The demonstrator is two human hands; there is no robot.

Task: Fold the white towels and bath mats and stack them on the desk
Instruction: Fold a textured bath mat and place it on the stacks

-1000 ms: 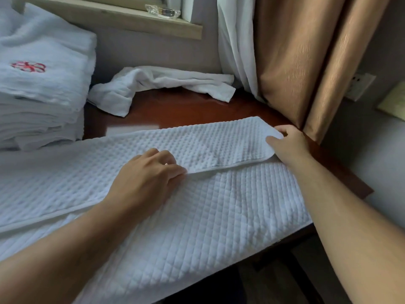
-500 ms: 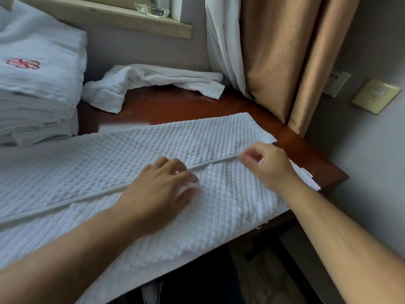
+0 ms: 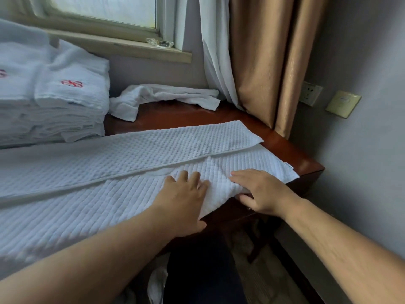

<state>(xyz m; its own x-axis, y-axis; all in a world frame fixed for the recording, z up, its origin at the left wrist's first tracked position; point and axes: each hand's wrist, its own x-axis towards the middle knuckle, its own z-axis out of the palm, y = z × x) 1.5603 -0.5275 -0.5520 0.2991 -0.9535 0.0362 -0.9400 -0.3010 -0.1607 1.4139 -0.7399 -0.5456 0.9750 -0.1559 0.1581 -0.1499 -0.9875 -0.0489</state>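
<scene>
A white quilted bath mat lies spread across the red-brown desk. Its far long edge is folded over towards the middle, showing a waffle-textured side. My left hand rests at the mat's near edge, fingers on top and thumb under the hem. My right hand grips the same near edge by the right corner, thumb beneath, and the cloth bulges up between the two hands. A stack of folded white towels with red embroidery stands at the desk's left.
A crumpled white towel lies at the desk's back under the windowsill. White and tan curtains hang at the back right corner. A wall socket sits on the right wall. Some white cloth lies on the floor below.
Both hands have left the fold line and come back to the mat's near edge, now taking hold of it. The far flap lies flat. My view has tilted upward.
</scene>
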